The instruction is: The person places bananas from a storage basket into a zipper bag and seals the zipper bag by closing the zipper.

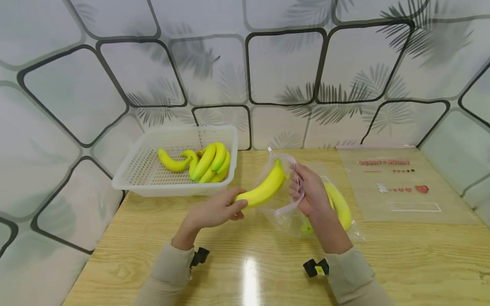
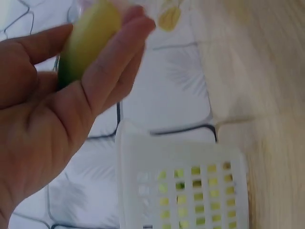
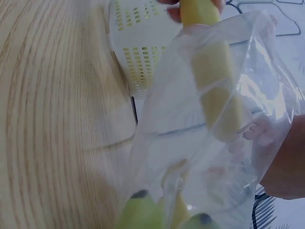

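Note:
A yellow banana (image 1: 264,189) is held at its near end by my left hand (image 1: 218,208), thumb on one side and fingers on the other. Its far end reaches into the mouth of a clear plastic bag (image 3: 167,109) with a pinkish rim. My right hand (image 1: 311,189) grips that rim at the bag's right side. Inside the bag, more bananas (image 1: 340,206) lie on the table under my right wrist; their dark tips show in the right wrist view. In the left wrist view the held banana (image 2: 88,45) sits between thumb and fingers.
At the back left stands a white perforated basket (image 1: 134,180) with several bananas (image 1: 208,163) in it. A flat printed clear bag (image 1: 411,208) lies at the right of the wooden table (image 1: 214,272). A patterned wall covering (image 1: 285,68) rises behind.

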Available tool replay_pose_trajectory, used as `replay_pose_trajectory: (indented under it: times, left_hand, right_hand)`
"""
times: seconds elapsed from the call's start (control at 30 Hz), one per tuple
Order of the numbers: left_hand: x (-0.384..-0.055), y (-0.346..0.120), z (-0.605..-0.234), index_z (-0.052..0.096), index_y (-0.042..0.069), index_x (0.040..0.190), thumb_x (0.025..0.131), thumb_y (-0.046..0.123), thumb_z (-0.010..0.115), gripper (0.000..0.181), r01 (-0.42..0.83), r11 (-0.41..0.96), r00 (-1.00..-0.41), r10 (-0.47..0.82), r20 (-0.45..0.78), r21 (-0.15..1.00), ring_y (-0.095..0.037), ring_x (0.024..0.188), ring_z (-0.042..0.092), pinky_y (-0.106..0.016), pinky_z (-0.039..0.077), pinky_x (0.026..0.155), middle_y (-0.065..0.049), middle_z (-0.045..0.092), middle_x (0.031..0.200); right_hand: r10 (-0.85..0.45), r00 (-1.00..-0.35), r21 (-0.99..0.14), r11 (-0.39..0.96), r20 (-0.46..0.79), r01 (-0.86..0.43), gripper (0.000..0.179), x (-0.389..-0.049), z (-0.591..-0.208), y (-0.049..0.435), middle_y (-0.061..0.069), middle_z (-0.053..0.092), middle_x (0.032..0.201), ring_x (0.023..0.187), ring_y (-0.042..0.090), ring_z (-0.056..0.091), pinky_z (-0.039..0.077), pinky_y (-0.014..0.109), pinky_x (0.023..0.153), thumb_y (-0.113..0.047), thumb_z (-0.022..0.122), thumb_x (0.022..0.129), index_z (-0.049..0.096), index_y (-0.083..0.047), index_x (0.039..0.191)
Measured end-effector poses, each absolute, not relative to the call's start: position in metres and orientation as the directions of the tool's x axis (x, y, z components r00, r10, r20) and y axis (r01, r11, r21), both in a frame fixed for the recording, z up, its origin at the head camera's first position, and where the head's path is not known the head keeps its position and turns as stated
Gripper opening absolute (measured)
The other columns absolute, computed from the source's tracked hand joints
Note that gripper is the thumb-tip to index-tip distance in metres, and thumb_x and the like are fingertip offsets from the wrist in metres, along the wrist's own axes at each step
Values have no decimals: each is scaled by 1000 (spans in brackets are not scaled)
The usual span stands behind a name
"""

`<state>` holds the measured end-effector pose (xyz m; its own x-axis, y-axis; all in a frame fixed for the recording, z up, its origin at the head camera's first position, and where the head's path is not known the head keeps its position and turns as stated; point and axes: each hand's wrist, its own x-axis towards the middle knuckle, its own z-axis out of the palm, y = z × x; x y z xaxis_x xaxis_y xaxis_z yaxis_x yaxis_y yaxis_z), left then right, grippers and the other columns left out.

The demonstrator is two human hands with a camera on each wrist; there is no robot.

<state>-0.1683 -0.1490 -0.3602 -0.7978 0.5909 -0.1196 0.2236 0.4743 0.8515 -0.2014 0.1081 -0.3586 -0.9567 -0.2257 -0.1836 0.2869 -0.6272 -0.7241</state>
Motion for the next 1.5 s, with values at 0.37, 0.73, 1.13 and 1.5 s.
replay_pose_trajectory:
  times: [0.37,0.73,1.13,1.5]
  left_hand:
    - [-166,-116,-380,40,-2,138,106,17,46,37,66,420,-869,470,-155,905,-37,99,67,-40,59,80,-22,58,117]
    - [-163,-108,-381,11,6,152,103,14,39,57,-12,338,-889,427,-164,941,-41,104,64,-42,58,82,-25,48,127]
    - [-163,-111,-378,29,-1,147,108,17,35,43,-39,249,-882,447,-151,968,-43,112,60,-42,54,93,-25,47,129]
    - [-169,-103,-383,37,-8,141,105,16,49,45,-33,217,-924,365,-112,976,-37,98,64,-37,58,84,-22,54,114]
  right_hand:
    - [-235,-959,-699,-660,-158,277,21,-200,-354,108,-6,43,62,46,5,32,28,14,39,-23,35,109,47,-9,101]
    - [-237,-962,-686,-678,-139,266,22,-201,-353,109,-5,42,61,45,5,32,28,15,38,-23,33,110,47,-9,99]
    - [-237,-964,-682,-686,-121,254,24,-199,-351,112,-4,45,61,45,6,35,31,16,38,-24,33,110,48,-8,100]
    - [-216,-972,-692,-689,-91,218,22,-197,-350,116,-5,44,62,46,4,36,31,15,39,-24,34,109,47,-9,100]
